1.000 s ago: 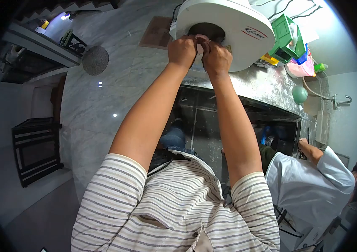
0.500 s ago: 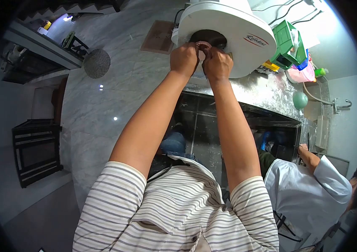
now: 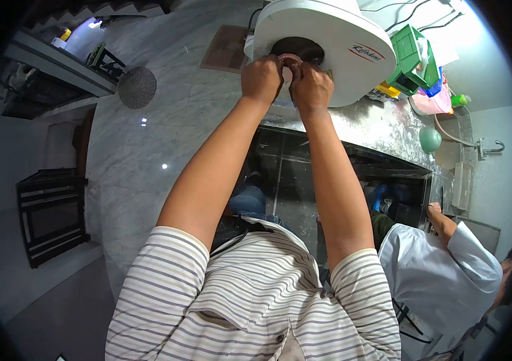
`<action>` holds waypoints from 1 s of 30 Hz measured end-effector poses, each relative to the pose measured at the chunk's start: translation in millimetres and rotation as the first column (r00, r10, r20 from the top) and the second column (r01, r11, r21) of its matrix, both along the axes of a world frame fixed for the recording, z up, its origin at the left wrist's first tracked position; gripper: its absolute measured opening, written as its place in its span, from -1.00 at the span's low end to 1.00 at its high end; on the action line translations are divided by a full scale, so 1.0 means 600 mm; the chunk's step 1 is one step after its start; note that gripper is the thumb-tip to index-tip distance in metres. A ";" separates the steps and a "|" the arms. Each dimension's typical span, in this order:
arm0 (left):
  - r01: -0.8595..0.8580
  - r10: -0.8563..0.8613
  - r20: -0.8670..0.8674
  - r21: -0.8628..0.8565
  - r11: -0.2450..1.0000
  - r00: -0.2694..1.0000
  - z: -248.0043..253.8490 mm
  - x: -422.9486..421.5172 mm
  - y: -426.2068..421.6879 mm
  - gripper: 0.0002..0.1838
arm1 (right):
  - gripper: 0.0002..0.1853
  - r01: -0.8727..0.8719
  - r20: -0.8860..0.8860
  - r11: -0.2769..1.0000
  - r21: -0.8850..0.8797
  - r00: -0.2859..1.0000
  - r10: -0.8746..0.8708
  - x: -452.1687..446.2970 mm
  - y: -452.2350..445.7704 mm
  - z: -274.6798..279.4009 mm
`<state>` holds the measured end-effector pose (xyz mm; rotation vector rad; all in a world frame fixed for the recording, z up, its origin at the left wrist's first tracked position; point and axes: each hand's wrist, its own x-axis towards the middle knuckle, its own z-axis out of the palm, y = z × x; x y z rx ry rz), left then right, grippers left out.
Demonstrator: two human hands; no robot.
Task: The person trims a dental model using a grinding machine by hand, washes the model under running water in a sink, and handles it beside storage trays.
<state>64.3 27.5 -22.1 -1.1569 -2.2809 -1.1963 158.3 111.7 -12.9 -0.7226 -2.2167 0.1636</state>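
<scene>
A white machine (image 3: pixel 343 63) with red and dark lettering stands over the counter, with a dark round opening (image 3: pixel 300 46) in its front. At the lower rim of that opening, my left hand (image 3: pixel 261 79) and my right hand (image 3: pixel 312 89) are close together, fingers curled. Between them they grip a small pinkish, arch-shaped piece (image 3: pixel 291 58), like a dental cast or denture. My fingers cover its two ends. Whether it touches anything inside the opening is hidden.
Green bins (image 3: pixel 411 60) and a pink tub (image 3: pixel 427 102) stand right of the machine on the wet counter (image 3: pixel 382 129). A green balloon-like object (image 3: pixel 430 139) is near a tap (image 3: pixel 490 148). Another person in a white top (image 3: pixel 442 265) is at the right. Left lies a round mat (image 3: pixel 137 88).
Both hands stay at the opening with the arch-shaped piece, shifted only slightly. The whole view has moved up a little. The other person has barely moved.
</scene>
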 end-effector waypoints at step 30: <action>0.177 -0.201 0.182 0.140 0.974 0.963 0.039 0.036 -0.070 -0.84 | -0.75 -0.295 -0.349 0.928 -0.227 0.914 0.205 0.066 -0.026 0.039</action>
